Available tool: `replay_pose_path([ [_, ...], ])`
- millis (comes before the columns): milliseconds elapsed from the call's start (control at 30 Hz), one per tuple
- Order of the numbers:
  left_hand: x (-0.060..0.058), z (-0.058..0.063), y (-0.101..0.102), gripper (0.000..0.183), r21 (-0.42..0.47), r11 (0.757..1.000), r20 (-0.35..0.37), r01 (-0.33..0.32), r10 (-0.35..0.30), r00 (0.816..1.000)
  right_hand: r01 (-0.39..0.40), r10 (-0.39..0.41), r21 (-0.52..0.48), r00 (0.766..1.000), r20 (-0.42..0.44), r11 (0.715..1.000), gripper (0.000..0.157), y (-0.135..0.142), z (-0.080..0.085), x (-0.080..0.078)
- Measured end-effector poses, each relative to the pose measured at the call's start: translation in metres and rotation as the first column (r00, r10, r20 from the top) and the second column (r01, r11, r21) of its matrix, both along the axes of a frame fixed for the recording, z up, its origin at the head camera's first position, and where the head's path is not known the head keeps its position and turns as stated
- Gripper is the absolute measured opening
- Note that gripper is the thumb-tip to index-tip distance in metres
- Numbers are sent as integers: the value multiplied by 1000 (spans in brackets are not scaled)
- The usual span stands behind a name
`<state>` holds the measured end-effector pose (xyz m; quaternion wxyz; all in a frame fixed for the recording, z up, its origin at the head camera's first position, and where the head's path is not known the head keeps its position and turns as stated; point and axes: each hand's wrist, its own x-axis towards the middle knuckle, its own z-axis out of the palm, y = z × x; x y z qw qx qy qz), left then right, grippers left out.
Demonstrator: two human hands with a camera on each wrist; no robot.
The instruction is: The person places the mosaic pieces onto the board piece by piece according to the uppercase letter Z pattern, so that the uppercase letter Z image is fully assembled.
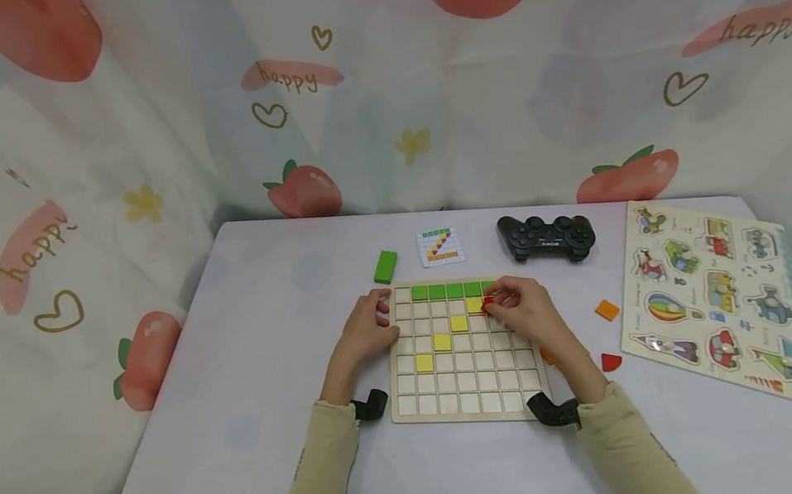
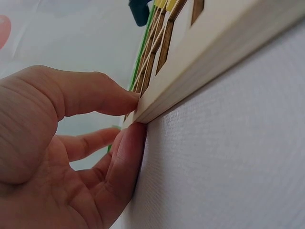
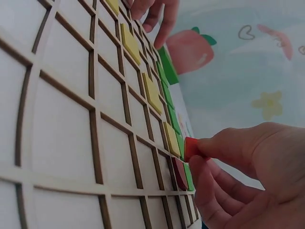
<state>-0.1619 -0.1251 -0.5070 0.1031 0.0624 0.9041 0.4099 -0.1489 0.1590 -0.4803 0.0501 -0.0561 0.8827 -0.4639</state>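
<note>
A wooden grid board lies on the table, with several green squares in its top row and several yellow squares running diagonally. My left hand grips the board's left edge, thumb on the rim and fingers at its side in the left wrist view. At the upper right cells, my right hand pinches a small red piece between thumb and index finger. Just below it in the right wrist view, a dark red rounded piece sits in a cell beside the green ones.
Behind the board lie a green block, a pattern card and a black game controller. To the right are an orange square, a red quarter-round piece, an orange piece partly hidden by my arm, and a picture puzzle.
</note>
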Motion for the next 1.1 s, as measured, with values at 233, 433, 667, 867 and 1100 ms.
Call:
replay_pose_path([
  [233, 0, -1, 0, 66, 2, 1000, 5, -4, 4, 1000, -45, 45, -6, 995, 92, 999, 14, -10, -3, 1],
  [433, 0, 0, 0, 66, 7, 1000, 12, -7, 7, 1000, -39, 35, 75, 998, 54, 996, 11, -14, -3, 3],
  [667, 0, 1, 0, 66, 7, 1000, 20, -14, 14, 1000, -41, 35, 169, 999, 39, 985, 13, -12, -3, 4],
  [867, 0, 0, 1, 66, 5, 1000, 24, -9, 9, 1000, -25, 25, 181, 1000, 4, 983, 12, -12, -7, 6],
  [1100, 0, 0, 0, 67, 4, 1000, 19, -6, 6, 1000, 15, -4, 193, 998, -59, 981, 14, -12, -9, 7],
])
